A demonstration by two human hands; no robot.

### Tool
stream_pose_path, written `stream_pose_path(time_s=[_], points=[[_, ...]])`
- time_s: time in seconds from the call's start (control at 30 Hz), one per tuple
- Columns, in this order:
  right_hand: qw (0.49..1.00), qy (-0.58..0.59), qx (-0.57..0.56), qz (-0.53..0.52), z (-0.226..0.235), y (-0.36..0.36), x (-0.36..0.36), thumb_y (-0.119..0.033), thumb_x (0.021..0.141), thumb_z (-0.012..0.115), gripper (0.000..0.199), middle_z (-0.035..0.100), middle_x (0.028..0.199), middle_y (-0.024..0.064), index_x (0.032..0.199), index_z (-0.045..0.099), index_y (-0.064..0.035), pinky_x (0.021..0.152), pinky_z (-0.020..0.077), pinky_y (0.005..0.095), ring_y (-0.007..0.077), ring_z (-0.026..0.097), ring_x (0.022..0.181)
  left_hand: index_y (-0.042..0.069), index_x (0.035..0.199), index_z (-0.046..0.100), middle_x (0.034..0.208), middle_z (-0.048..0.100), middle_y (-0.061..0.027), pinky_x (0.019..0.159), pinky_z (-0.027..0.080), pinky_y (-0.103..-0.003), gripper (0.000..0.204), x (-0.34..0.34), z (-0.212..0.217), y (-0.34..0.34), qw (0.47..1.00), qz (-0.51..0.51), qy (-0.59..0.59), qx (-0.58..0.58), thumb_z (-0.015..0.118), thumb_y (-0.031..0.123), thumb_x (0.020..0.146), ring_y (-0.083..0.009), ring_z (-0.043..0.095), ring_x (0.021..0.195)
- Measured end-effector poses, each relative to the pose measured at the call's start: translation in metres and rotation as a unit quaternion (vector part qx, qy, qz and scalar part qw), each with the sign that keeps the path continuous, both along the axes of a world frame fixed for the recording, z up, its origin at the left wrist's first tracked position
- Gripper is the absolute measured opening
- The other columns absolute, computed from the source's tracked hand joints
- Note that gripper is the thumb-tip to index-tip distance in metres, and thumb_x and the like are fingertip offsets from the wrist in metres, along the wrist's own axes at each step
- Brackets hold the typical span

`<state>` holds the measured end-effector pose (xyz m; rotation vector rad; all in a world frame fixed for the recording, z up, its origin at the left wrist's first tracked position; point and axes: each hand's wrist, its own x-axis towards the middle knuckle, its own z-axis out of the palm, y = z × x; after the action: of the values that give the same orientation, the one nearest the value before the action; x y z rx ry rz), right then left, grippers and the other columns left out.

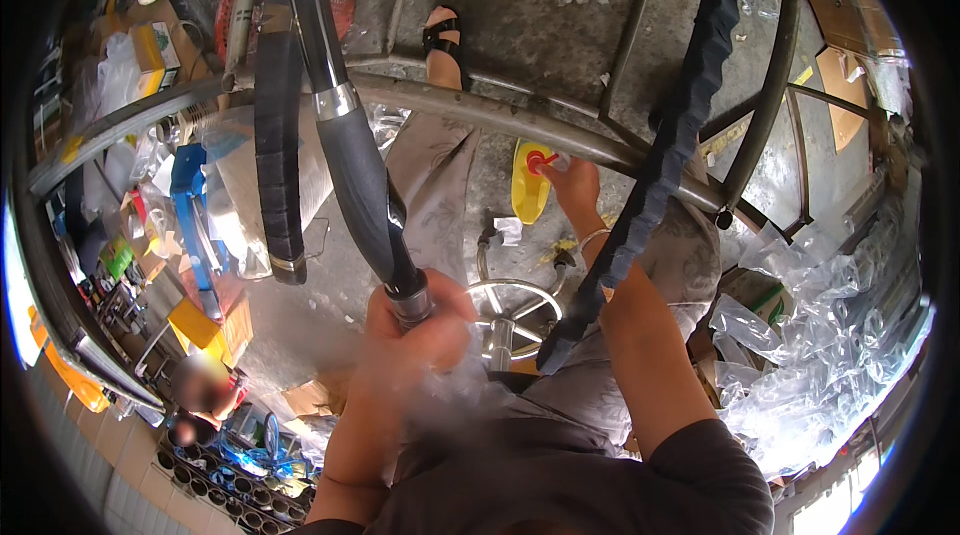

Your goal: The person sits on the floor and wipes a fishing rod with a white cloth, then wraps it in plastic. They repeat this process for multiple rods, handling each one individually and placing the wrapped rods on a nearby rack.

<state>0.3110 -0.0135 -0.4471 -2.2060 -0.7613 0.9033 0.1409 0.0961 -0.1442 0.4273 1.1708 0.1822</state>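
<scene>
My left hand (425, 323) is wrapped round the lower end of a black tube (350, 155), at its grey metal collar. The tube is shiny at the top, has a silver ring partway down and runs up out of view. Some blur covers my left wrist. My right hand (575, 187) is closed at the red spout (540, 161) of a yellow plastic bottle (528, 197), reaching below a metal bar. Between my arms stands a stool base with a metal ring (515, 300).
A metal tube frame (480, 115) crosses in front of me, with black wrapped bars (278, 145) (680, 125) hanging to either side. Clear plastic bags (830, 345) pile up at right. A blue holder (195, 215) and clutter fill the left. People's feet (440, 35) show beyond the frame.
</scene>
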Motion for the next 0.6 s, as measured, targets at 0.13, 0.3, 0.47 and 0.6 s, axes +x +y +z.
stream_pose_path(time_s=[0.13, 0.3, 0.47, 0.6], points=[[0.999, 0.018, -0.037, 0.0, -0.009, 0.001, -0.003, -0.023, 0.067, 0.08, 0.05, 0.065, 0.1, 0.0178, 0.109, 0.061, -0.0031, 0.079, 0.0478, 0.0376, 0.0334, 0.063, 0.093, 0.003, 0.084, 0.058, 0.054, 0.045, 0.0024, 0.043, 0.027, -0.022, 0.01, 0.001, 0.001, 0.002, 1.0, 0.005, 0.002, -0.008, 0.055, 0.0, 0.075, -0.0056, 0.04, 0.047], [0.999, -0.017, -0.026, 0.033, -0.015, -0.003, 0.001, -0.021, 0.068, 0.08, 0.048, 0.066, 0.102, 0.0151, 0.109, 0.061, -0.0028, 0.081, 0.0475, 0.0362, 0.0303, 0.063, 0.094, 0.001, 0.086, 0.058, 0.053, 0.044, 0.0013, 0.042, 0.027, -0.023, 0.01, -0.003, -0.007, 0.0, 0.999, 0.009, -0.042, 0.01, 0.055, -0.002, 0.077, -0.0065, 0.039, 0.045], [0.999, 0.015, 0.045, 0.021, -0.021, -0.01, 0.01, -0.022, 0.069, 0.079, 0.05, 0.065, 0.104, 0.0136, 0.112, 0.061, -0.0052, 0.083, 0.047, 0.0353, 0.0297, 0.062, 0.097, 0.001, 0.087, 0.058, 0.053, 0.044, 0.0014, 0.041, 0.027, -0.024, 0.01, 0.0, -0.009, -0.001, 0.999, 0.006, -0.05, 0.005, 0.055, -0.002, 0.078, -0.0063, 0.039, 0.045], [0.994, 0.097, -0.02, 0.044, 0.009, 0.005, 0.018, -0.024, 0.07, 0.078, 0.051, 0.065, 0.104, 0.014, 0.114, 0.06, -0.0055, 0.084, 0.0465, 0.0352, 0.0297, 0.061, 0.098, 0.001, 0.087, 0.058, 0.053, 0.044, 0.0017, 0.041, 0.026, -0.024, 0.01, -0.002, -0.013, -0.001, 0.999, 0.007, -0.049, 0.013, 0.054, -0.002, 0.079, -0.006, 0.039, 0.045]])
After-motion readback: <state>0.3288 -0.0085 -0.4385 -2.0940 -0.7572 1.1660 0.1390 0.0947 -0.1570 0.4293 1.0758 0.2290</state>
